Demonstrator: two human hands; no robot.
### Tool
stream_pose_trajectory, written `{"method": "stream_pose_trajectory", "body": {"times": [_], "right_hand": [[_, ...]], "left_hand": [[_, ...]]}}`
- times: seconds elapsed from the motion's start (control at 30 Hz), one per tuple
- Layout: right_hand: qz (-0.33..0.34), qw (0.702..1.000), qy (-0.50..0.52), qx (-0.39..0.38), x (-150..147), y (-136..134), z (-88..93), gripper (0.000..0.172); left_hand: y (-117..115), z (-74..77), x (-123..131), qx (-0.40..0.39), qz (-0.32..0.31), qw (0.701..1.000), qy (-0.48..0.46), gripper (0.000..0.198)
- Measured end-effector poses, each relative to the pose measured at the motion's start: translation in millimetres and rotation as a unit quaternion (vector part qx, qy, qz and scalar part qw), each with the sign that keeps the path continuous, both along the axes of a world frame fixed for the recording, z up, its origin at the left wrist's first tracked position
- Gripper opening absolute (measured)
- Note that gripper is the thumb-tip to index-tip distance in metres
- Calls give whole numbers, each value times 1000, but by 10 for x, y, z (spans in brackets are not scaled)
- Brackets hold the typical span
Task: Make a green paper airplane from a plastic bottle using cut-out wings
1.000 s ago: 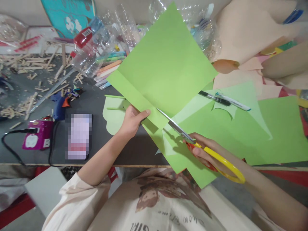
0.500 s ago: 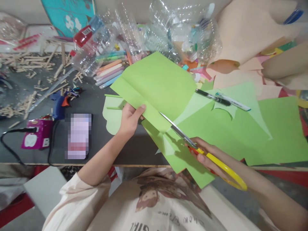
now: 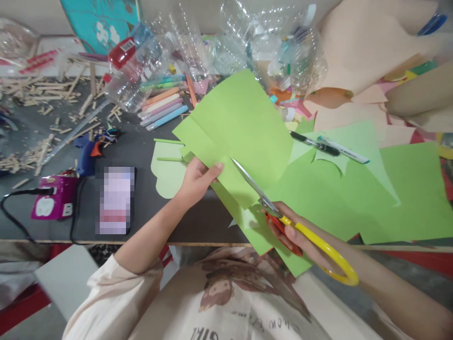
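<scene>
My left hand [image 3: 200,178] pinches the lower left edge of a green paper sheet [image 3: 244,113], thumb on top and fingers beneath. The sheet is held tilted above the table, with a crease along its lower left side. In my right hand [image 3: 288,231] is a pair of scissors [image 3: 256,189] with one yellow and one red handle. One blade lies over the sheet's face, pointing up and left; the other is hidden, seemingly under the paper. Pale green cut paper [image 3: 166,172] with two thin green strips lies beside my left hand.
More green paper [image 3: 399,193] covers the right side, with a black marker [image 3: 314,143] and a white pen [image 3: 345,150] on it. Left are a phone [image 3: 115,200], a blue glue gun [image 3: 85,153], a purple box [image 3: 54,196] and small sticks. Plastic bottles [image 3: 269,42] stand behind.
The green sheet has turned and shifted slightly right, with my left hand moving right along with it. My right hand and the scissors have moved a little left, and the handles look further apart.
</scene>
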State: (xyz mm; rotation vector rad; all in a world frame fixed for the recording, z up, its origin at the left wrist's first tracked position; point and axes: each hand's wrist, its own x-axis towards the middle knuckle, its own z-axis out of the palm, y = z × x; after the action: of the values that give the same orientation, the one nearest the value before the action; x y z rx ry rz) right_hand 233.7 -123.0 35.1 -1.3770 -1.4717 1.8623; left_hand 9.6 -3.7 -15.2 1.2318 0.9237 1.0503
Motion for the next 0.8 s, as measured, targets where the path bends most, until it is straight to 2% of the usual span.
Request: {"method": "stream_pose_trajectory", "body": {"times": [0.1, 0.37, 0.67, 0.8], "right_hand": [[28, 999, 12, -29, -25, 53, 18, 51], [-2, 1000, -18, -15, -48, 34, -77, 60], [-24, 998, -30, -49, -77, 42, 11, 56], [-36, 997, -38, -54, -80, 11, -29, 60]], "left_hand": [[15, -17, -9, -3, 4, 1000, -6, 43], [24, -14, -18, -14, 0, 1000, -5, 44], [11, 0, -9, -27, -7, 1000, 0, 46], [7, 10, 2, -31, -10, 999, 6, 47]]}}
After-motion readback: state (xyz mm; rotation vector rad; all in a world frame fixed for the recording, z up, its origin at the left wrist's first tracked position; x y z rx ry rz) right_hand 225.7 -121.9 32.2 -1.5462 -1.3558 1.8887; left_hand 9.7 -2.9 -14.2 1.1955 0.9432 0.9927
